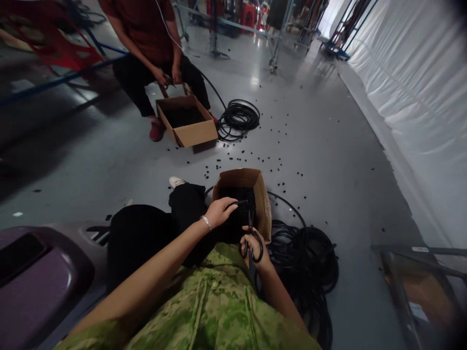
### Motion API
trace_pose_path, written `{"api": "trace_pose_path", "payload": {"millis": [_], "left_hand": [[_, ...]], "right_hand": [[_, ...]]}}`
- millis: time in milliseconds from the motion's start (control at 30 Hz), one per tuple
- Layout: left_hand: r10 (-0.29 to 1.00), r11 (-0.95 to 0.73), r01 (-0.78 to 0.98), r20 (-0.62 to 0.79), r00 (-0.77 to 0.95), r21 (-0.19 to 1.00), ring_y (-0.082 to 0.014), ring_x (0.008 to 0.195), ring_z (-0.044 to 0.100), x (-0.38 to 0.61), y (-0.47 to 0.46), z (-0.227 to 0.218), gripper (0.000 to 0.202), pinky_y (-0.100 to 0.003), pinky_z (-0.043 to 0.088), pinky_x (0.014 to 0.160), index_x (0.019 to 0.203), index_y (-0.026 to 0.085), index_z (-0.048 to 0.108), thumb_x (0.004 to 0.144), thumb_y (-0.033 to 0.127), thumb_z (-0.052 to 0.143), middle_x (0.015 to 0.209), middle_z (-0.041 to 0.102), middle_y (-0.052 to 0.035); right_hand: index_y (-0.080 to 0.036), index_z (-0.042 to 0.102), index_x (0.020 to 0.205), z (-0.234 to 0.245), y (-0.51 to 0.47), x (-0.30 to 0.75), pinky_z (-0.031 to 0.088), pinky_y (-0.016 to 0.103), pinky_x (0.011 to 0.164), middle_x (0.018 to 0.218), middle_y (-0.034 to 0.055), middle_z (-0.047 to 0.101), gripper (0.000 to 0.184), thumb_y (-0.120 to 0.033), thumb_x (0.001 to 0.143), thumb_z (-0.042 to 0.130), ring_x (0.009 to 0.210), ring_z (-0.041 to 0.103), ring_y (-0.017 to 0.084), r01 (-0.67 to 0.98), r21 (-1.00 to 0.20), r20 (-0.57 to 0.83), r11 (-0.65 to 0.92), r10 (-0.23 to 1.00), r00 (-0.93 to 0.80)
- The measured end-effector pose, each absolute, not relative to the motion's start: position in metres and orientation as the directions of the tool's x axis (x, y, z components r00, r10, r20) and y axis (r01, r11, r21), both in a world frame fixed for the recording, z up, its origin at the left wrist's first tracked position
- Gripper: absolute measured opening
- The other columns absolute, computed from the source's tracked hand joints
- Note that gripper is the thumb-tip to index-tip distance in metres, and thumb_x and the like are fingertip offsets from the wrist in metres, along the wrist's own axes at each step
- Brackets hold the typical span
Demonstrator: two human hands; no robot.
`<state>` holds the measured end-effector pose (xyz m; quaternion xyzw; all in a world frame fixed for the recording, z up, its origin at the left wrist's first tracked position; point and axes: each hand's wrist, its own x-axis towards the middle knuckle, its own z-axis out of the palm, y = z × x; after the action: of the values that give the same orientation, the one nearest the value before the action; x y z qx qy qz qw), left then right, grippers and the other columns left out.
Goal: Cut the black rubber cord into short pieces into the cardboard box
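Observation:
My left hand (pixel 220 212) grips a black rubber hose (pixel 241 202), its end pointing right over a cardboard box (pixel 263 204). In my right hand (pixel 254 247) is a pair of black-handled scissors (pixel 250 223), fingers through the loops, blades pointing up close to the hose end. Whether the blades touch the hose I cannot tell. Below both hands, the box holds a heap of small black pieces (pixel 233 193). A coil of black hose (pixel 306 257) lies on the floor to the right of the box.
Opposite me sits a person (pixel 146 43) with another cardboard box (pixel 195 133) of black pieces. Beside it lies a second hose coil (pixel 239 116). Small black bits dot the grey floor (pixel 321 126). A purple stool (pixel 47 287) with a phone (pixel 22 257) is at left, white sheeting (pixel 416 73) at right.

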<state>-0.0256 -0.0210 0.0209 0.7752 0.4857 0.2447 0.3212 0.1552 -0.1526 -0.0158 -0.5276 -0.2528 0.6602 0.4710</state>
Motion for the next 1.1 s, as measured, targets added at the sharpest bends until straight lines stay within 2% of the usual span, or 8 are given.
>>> {"api": "trace_pose_path", "payload": {"millis": [167, 367, 500, 667, 800, 933, 1000, 1100], "left_hand": [[0.927, -0.273, 0.728, -0.03, 0.373, 0.629, -0.0221, 0.097, 0.068, -0.017, -0.022, 0.019, 0.032, -0.032, 0.053, 0.087, 0.113, 0.021, 0.073, 0.094, 0.034, 0.05, 0.105, 0.074, -0.0079], [0.904, -0.244, 0.864, -0.22, 0.368, 0.441, -0.0226, 0.098, 0.068, -0.018, -0.022, 0.013, 0.029, -0.034, 0.051, 0.089, 0.112, 0.021, 0.071, 0.094, 0.028, 0.051, 0.11, 0.072, -0.009], [0.914, -0.161, 0.907, -0.288, 0.286, 0.389, -0.0237, 0.101, 0.067, -0.026, -0.025, 0.005, 0.027, -0.034, 0.051, 0.088, 0.113, 0.02, 0.069, 0.095, 0.027, 0.049, 0.115, 0.07, -0.0101], [0.928, -0.124, 0.898, -0.271, 0.256, 0.422, -0.0232, 0.104, 0.065, -0.014, -0.034, 0.006, 0.028, -0.034, 0.051, 0.091, 0.116, 0.017, 0.064, 0.097, 0.022, 0.044, 0.115, 0.067, -0.0116], [0.868, -0.372, 0.759, -0.09, 0.489, 0.533, -0.0223, 0.103, 0.063, 0.02, -0.04, 0.03, 0.027, -0.035, 0.049, 0.093, 0.115, 0.019, 0.064, 0.097, 0.022, 0.044, 0.11, 0.065, -0.0103], [0.77, -0.531, 0.655, -0.017, 0.638, 0.538, -0.0224, 0.103, 0.063, 0.036, -0.042, 0.043, 0.024, -0.036, 0.047, 0.094, 0.111, 0.02, 0.066, 0.098, 0.024, 0.046, 0.105, 0.066, -0.0095], [0.785, -0.481, 0.696, -0.091, 0.612, 0.534, -0.0225, 0.101, 0.065, 0.029, -0.044, 0.036, 0.021, -0.036, 0.047, 0.093, 0.108, 0.02, 0.067, 0.096, 0.023, 0.049, 0.103, 0.067, -0.0093], [0.873, -0.27, 0.793, -0.209, 0.442, 0.546, -0.0224, 0.101, 0.066, 0.01, -0.05, 0.017, 0.022, -0.035, 0.049, 0.09, 0.11, 0.019, 0.066, 0.095, 0.021, 0.051, 0.11, 0.068, -0.0102]], "right_hand": [[-0.017, 0.062, 0.11, -0.031, -0.155, 0.148, 0.039, 0.02, 0.043, 0.064, -0.0016, 0.064, 0.046, -0.047, 0.076, 0.068, 0.046, 0.053, 0.011, -0.278, -0.848, -0.468, -0.451, 0.884, -0.006], [-0.018, 0.066, 0.107, -0.066, -0.159, 0.143, 0.047, 0.026, 0.059, 0.068, 0.0005, 0.067, 0.041, -0.046, 0.077, 0.067, 0.06, 0.061, 0.016, 0.075, -0.93, -0.344, -0.359, 0.925, 0.163], [-0.023, 0.068, 0.1, -0.082, -0.165, 0.144, 0.049, 0.029, 0.063, 0.073, 0.0013, 0.069, 0.033, -0.045, 0.075, 0.067, 0.067, 0.063, 0.02, 0.262, -0.919, -0.26, -0.297, 0.951, 0.165], [-0.023, 0.068, 0.09, -0.092, -0.165, 0.149, 0.048, 0.03, 0.063, 0.07, 0.0008, 0.068, 0.034, -0.052, 0.072, 0.067, 0.065, 0.062, 0.02, 0.307, -0.9, -0.278, -0.309, 0.95, 0.141], [-0.022, 0.069, 0.084, -0.094, -0.165, 0.156, 0.05, 0.032, 0.064, 0.072, 0.0028, 0.07, 0.038, -0.056, 0.068, 0.068, 0.067, 0.062, 0.022, 0.325, -0.888, -0.304, -0.324, 0.946, 0.113], [-0.023, 0.069, 0.076, -0.095, -0.165, 0.163, 0.051, 0.034, 0.064, 0.071, 0.003, 0.071, 0.036, -0.058, 0.069, 0.066, 0.067, 0.063, 0.022, 0.333, -0.893, -0.286, -0.302, 0.953, 0.099], [-0.024, 0.069, 0.071, -0.097, -0.164, 0.166, 0.051, 0.035, 0.064, 0.067, 0.0024, 0.071, 0.035, -0.059, 0.067, 0.066, 0.067, 0.064, 0.024, 0.363, -0.881, -0.286, -0.302, 0.953, 0.101], [-0.024, 0.067, 0.061, -0.099, -0.165, 0.169, 0.052, 0.038, 0.066, 0.062, 0.0029, 0.07, 0.037, -0.061, 0.064, 0.068, 0.067, 0.066, 0.026, 0.405, -0.849, -0.302, -0.341, 0.94, 0.158]]}}
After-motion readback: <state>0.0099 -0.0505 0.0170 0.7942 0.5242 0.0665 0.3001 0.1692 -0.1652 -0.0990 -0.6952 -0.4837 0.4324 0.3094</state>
